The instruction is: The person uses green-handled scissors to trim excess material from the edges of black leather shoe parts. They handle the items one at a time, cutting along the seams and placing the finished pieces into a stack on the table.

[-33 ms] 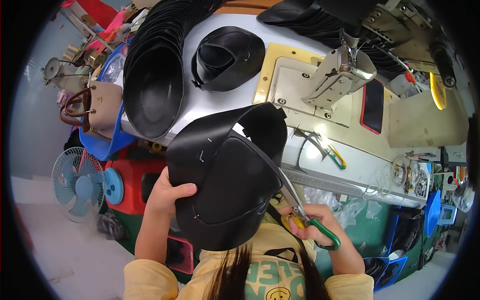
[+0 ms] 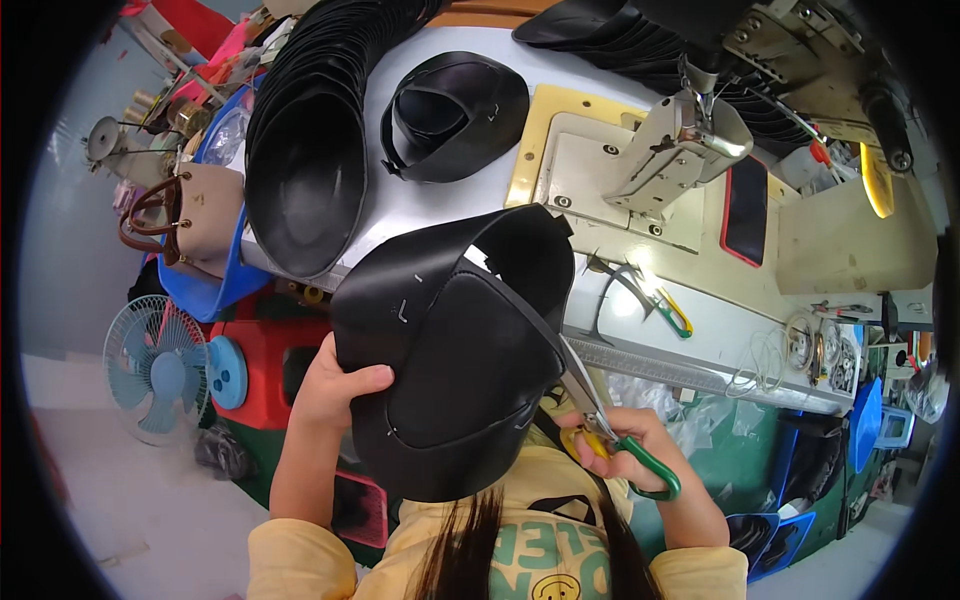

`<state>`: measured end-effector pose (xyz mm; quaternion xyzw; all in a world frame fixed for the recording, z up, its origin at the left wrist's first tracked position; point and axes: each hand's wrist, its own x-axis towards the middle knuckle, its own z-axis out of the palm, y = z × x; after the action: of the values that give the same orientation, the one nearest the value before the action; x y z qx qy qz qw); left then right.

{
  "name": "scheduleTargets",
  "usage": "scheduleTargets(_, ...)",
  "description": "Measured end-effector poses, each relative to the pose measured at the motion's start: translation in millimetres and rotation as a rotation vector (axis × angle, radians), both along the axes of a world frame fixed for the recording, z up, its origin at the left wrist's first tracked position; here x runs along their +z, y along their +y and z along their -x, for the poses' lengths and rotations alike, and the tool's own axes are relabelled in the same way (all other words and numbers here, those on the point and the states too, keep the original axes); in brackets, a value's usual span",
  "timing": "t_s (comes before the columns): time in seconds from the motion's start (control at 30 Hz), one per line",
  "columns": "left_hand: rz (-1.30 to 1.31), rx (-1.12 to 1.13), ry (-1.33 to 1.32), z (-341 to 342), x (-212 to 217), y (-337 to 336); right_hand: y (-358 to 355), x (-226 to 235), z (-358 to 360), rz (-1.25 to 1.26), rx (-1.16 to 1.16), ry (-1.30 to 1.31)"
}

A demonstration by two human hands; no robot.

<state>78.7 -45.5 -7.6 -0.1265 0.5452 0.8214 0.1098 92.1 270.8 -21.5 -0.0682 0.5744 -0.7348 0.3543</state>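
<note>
My left hand (image 2: 338, 392) grips the lower left edge of a black leather-like piece (image 2: 470, 350), thumb across its face. The piece is stitched, with a curved inner panel and an opening at its upper right; short pale thread ends show on it. In my right hand (image 2: 632, 447) is a pair of scissors (image 2: 645, 465) with green and yellow handles. Their blades point up and left, against the right edge of the piece; whether anything lies between the blades, I cannot tell. A similar black piece (image 2: 440, 150) lies on the white table beyond.
A sewing machine (image 2: 675, 150) stands at the upper right, with a red-edged phone (image 2: 745, 210) beside it. Small yellow-handled snips (image 2: 665, 305) lie near a metal ruler (image 2: 640, 362). Nested black pieces (image 2: 305, 180) fill the back left. A handbag (image 2: 205, 215) and fan (image 2: 160, 365) are at left.
</note>
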Motion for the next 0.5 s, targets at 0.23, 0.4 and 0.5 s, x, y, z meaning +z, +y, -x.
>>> scheduleTargets(0.23, 0.036, -0.01, 0.078, 0.5, 3.8, -3.3, -4.5, 6.3, 5.8, -0.022, -0.005, -0.004)
scheduleTargets(0.4, 0.04, -0.045, 0.133, 5.6, 2.6, -6.7, -2.4, 3.4, 3.7, 0.029, -0.012, -0.056)
scheduleTargets(0.5, 0.042, -0.066, 0.141, 6.4, -1.1, -10.5, 0.1, 6.4, 3.2, 0.005, 0.007, -0.082)
